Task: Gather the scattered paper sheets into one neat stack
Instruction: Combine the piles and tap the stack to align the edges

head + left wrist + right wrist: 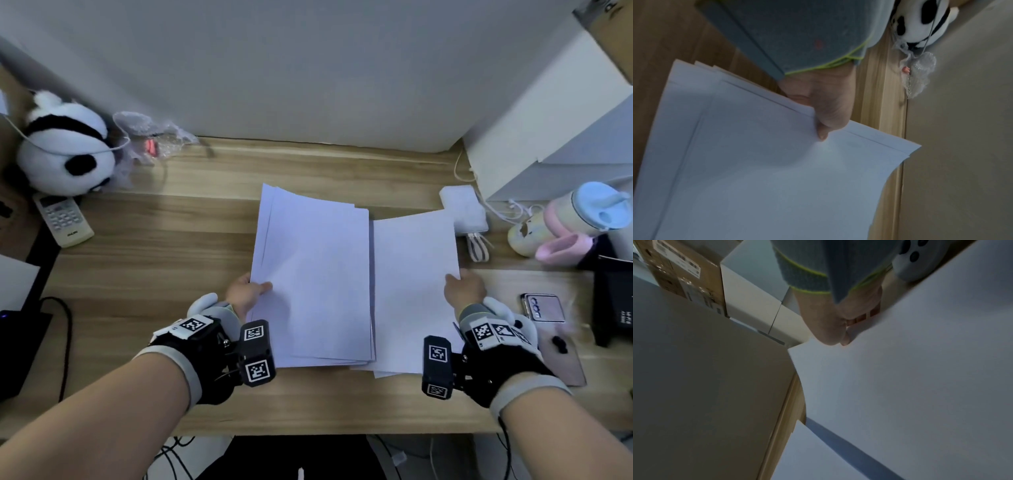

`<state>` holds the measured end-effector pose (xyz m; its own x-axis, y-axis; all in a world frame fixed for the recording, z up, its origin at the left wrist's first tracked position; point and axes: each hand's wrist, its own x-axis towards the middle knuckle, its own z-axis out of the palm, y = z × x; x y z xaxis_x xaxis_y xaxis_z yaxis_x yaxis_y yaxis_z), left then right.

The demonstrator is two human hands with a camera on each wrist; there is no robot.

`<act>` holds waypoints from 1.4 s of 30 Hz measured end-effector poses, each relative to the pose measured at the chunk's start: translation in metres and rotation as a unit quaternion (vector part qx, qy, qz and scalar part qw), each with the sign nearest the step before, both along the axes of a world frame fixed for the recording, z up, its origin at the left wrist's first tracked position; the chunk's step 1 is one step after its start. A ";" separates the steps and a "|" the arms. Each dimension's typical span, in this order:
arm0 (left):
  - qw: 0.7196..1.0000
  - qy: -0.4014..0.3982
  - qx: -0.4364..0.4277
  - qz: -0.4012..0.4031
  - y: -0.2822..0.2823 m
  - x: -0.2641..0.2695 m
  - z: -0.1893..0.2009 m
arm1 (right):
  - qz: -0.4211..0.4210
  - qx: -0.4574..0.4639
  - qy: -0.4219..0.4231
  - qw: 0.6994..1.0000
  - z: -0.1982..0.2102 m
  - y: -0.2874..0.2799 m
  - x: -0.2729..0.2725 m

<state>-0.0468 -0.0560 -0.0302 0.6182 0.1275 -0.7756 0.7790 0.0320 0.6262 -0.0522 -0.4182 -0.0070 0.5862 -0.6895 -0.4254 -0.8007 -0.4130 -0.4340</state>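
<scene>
A loose pile of several white paper sheets (315,274) lies mid-desk, its edges fanned out of line. My left hand (248,291) pinches the pile's left edge, thumb on top; the left wrist view shows the thumb pressed on the top sheet (777,162) with my left hand (824,113) curled round the edge. A separate white sheet (414,291) sits just to the right, overlapping the pile's right side. My right hand (464,286) pinches its right edge. In the right wrist view my right hand (838,331) has thumb above and fingers under that sheet (910,386).
On the wooden desk (154,246), a plush panda (65,147), a remote (63,219) and crumpled plastic wrap (150,137) lie at left. A white charger block (466,209), pastel cups (575,219), a phone (544,306) and a black box (613,298) crowd the right.
</scene>
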 end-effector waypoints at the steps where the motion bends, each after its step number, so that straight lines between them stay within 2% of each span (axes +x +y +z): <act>1: 1.000 0.003 0.017 -0.002 -0.002 0.000 -0.002 | 0.000 -0.005 0.013 1.000 -0.002 -0.001 0.001; 5: 0.998 0.019 0.064 -0.016 -0.006 -0.001 -0.007 | 0.002 0.014 0.037 0.999 -0.011 -0.001 0.001; 12: 0.996 0.022 0.086 -0.017 -0.002 -0.003 -0.007 | -0.031 0.111 -0.061 0.991 -0.019 -0.006 -0.002; 14: 0.996 0.024 0.089 -0.017 0.003 -0.004 -0.006 | -0.026 0.164 -0.036 0.985 -0.019 -0.003 -0.006; 16: 0.995 0.024 0.091 -0.018 0.009 -0.005 -0.007 | 0.005 0.215 0.036 0.976 -0.016 0.005 -0.010; 19: 0.994 0.033 0.100 -0.019 0.017 -0.007 -0.006 | 0.059 0.222 0.088 0.969 -0.004 0.024 -0.011; 21: 0.994 0.039 0.101 -0.024 0.022 -0.010 -0.003 | 0.071 0.184 0.045 0.979 0.013 0.040 -0.009; 24: 0.991 0.058 0.109 -0.048 0.026 -0.011 -0.001 | 0.058 0.102 -0.101 0.988 0.046 0.061 0.001; 27: 0.984 0.075 0.138 -0.089 0.029 -0.012 0.002 | 0.022 0.035 -0.266 0.963 0.078 0.074 0.012; 30: 0.975 0.088 0.155 -0.134 0.034 -0.016 0.005 | -0.027 0.112 -0.399 0.910 0.110 0.089 0.020; 33: 0.981 0.080 0.122 -0.129 0.045 -0.017 -0.016 | -0.071 0.201 -0.434 0.876 0.123 0.101 0.024; 35: 0.982 0.083 0.100 -0.137 0.050 -0.020 -0.019 | -0.080 0.256 -0.427 0.864 0.124 0.108 0.024; 38: 0.992 0.074 0.049 -0.091 0.050 -0.025 -0.005 | -0.047 0.355 -0.352 0.865 0.117 0.123 0.020; 42: 0.995 0.094 0.003 -0.024 0.059 -0.030 -0.002 | 0.050 0.357 -0.167 0.918 0.082 0.146 0.012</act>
<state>-0.0767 0.0027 -0.0319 0.4681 0.1060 -0.8773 0.8828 -0.0108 0.4697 -0.0397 -0.2721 0.0753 0.8118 -0.2403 -0.5322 -0.5466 0.0079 -0.8374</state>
